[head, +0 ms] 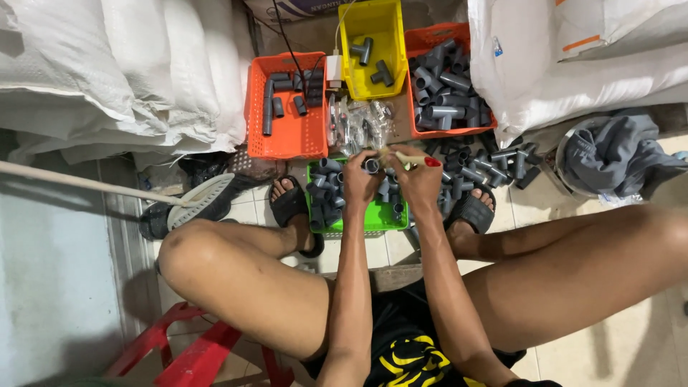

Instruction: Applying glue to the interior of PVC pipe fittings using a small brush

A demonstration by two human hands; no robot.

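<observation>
Over the green basket (373, 218), left hand (360, 179) grips one grey fitting (371, 165); right hand (418, 175) pinches one brush (412, 158).

fitting (371, 165): short grey plastic pipe piece, round open end facing up, pinched in left-hand fingertips, above the green basket's (373, 223) far edge | brush (410, 158): thin pale stick with red end, lying level, bristles at the fitting's mouth, over the same basket edge

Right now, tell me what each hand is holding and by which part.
The left hand grips a short grey pipe fitting around its body, open end up. The right hand pinches a small brush by its red-tipped handle, bristles at the fitting.
</observation>
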